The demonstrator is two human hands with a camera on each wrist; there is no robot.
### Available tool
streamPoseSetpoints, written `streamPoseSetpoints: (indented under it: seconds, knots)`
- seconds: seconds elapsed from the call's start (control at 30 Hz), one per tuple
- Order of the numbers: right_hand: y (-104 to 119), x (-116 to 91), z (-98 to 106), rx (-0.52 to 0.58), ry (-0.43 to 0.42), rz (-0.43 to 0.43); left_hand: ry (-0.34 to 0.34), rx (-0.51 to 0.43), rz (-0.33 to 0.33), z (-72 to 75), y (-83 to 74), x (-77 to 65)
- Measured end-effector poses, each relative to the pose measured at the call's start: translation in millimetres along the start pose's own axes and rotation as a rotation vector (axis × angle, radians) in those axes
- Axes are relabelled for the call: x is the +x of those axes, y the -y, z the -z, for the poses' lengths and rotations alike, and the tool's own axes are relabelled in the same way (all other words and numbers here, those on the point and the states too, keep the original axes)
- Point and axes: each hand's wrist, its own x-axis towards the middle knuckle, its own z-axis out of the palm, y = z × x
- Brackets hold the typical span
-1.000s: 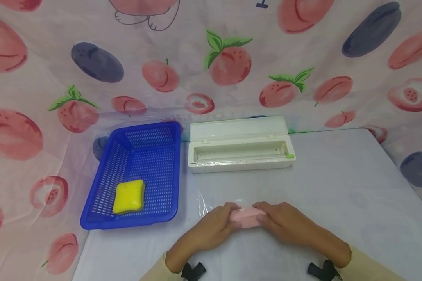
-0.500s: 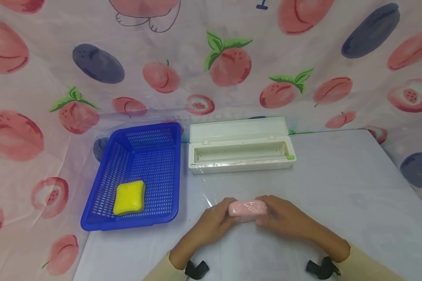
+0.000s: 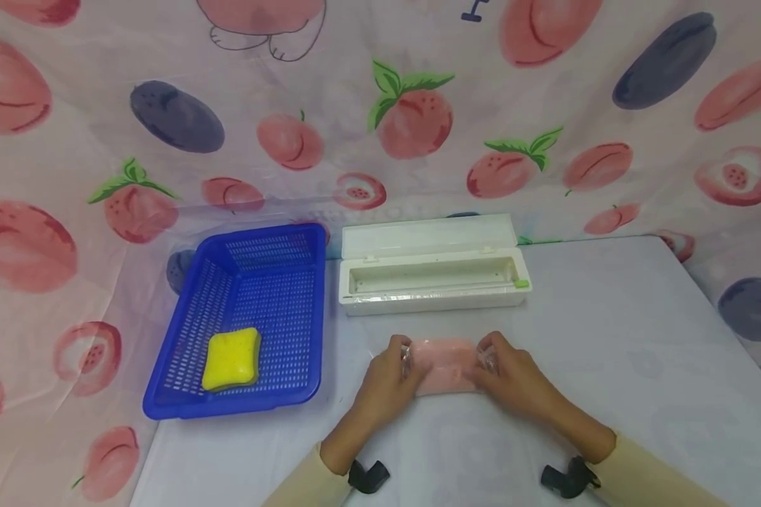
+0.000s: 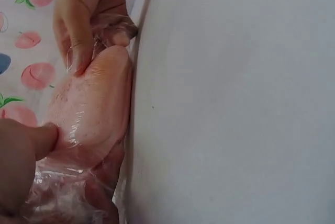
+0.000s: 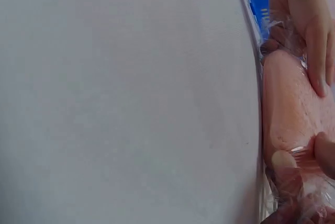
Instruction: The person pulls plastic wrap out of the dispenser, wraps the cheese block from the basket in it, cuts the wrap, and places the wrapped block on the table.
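A pink sponge (image 3: 445, 366), wrapped in clear plastic film, is held between the two hands near the middle of the table. My left hand (image 3: 387, 384) grips its left end, thumb over the near face. My right hand (image 3: 520, 377) grips the right end the same way. Crumpled cling film (image 3: 487, 359) bunches at both ends under the fingers. In the left wrist view, the film shines over the sponge's (image 4: 86, 114) rounded, pitted surface. The right wrist view has the sponge (image 5: 293, 103) at its right edge, with fingers of both hands on it.
A white cling film dispenser (image 3: 434, 306) with its lid raised and a green cutter slide (image 3: 521, 284) stands behind the hands. To the left, a blue plastic basket (image 3: 313, 352) contains a yellow sponge (image 3: 231, 359). A fruit-print curtain (image 3: 330, 91) hangs behind the white table (image 3: 640, 366).
Both hands have moved away from the body with the sponge and tilted it, so a broader pink face shows. The film ends are now bunched in the fingers. Basket and dispenser stay put.
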Motion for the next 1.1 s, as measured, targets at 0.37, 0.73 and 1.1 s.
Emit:
streamPoseSetpoints:
  seconds: [0.37, 0.73, 1.1]
  knots:
    - [15.7, 4.5, -4.0, -0.362, -0.213, 0.274, -0.126, 0.519, -0.102, -5.9, -16.1, 8.9]
    - [17.4, 1.2, -7.6, -0.706, 0.051, 0.391, 0.297, 0.793, -0.180, -0.9, -24.6, -3.9]
    - [12.9, 2.8, 12.2, -0.479, -0.025, 0.381, 0.285, 0.754, -0.203, 18.5, -47.9, 10.7]
